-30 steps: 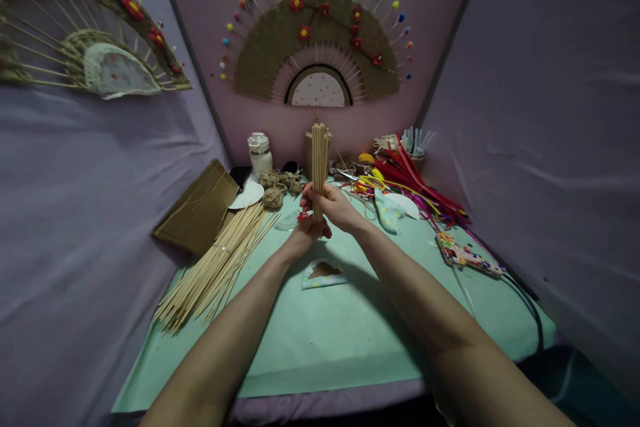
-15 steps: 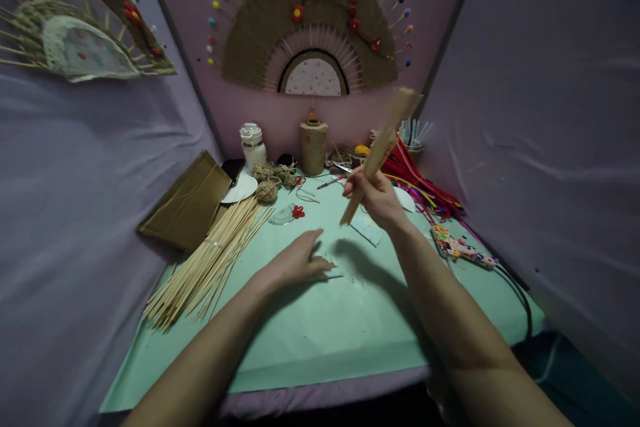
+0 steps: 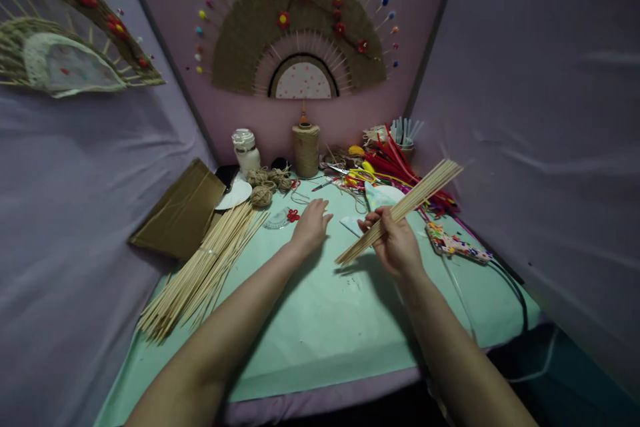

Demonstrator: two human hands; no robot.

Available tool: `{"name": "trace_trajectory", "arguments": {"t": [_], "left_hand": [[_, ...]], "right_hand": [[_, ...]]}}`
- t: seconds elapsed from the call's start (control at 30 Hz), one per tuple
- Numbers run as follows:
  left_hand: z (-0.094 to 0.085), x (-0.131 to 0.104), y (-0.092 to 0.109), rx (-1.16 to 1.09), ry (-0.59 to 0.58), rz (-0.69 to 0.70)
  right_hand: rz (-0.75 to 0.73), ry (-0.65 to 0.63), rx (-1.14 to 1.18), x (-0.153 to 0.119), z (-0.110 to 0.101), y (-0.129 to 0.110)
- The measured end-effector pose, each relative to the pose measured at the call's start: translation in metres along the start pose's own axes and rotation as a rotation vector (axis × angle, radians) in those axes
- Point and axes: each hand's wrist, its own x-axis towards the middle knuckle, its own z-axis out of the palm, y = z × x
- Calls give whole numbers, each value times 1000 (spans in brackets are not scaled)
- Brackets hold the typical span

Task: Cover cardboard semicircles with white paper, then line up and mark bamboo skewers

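I had the right hand [image 3: 397,243] closed around a bundle [image 3: 427,188] of thin sticks, gripped below its middle between thumb and fingers. The bundle was held aslant above the table [image 3: 310,340], its lower end toward the left and its upper end raised to the right. I noted the left hand [image 3: 309,230] with palm down and fingers extended, its grasp slack and unfilled; whether it touched the table I could not tell.

Nearest on the left side of the table, I recorded a larger pile of sticks [image 3: 203,273], tied about its middle and lying diagonally. On the right lay a glue gun [image 3: 457,245] in a floral cover, its cord running toward the near edge. Just beyond the left hand, on its left, a red knot [image 3: 293,215] lay against a clear protractor [image 3: 274,220]. A patterned cloth piece [image 3: 351,225] lay between the hands, partly hidden by the right.

Farther off, cardboard [image 3: 177,213] leaned at the left, with a white disc [image 3: 235,195] beside it and twine balls [image 3: 261,197] next to that. I observed a pen [image 3: 323,185], then yellow-handled scissors [image 3: 363,175] near a heap of red strips [image 3: 395,167].

At the rear stood a lidded jar [image 3: 247,152] and a twine spool [image 3: 306,153]. A flowered fan [image 3: 250,33] hung on the back wall, above the spool.
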Motion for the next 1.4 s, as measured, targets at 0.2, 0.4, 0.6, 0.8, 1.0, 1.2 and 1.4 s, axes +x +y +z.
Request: {"name": "trace_trajectory", "arguments": {"t": [0.2,0.4,0.6,0.8,1.0,1.2,1.4], "left_hand": [[8,-101,41,-168,-159,-20],[-15,-133,27,376,-352,-109],[-31,-129,23,632,-473,-38],[-18,-126,31,648,-387,-57],[-13,-132,13,501,-244,4],[-4,-139,1,372,-243,23],[-41,-102,-15,326,-84,-55]], "right_hand": [[8,108,123,-52,6,59],[113,96,138,-61,-12,56],[-249,472,-364,-33,-75,-6],[-473,26,-1269,-52,-78,-6],[-580,-521,-1696,-61,-64,17],[-543,-716,-1828,-51,-49,21],[-443,-808,-1827,-46,-48,30]]}}
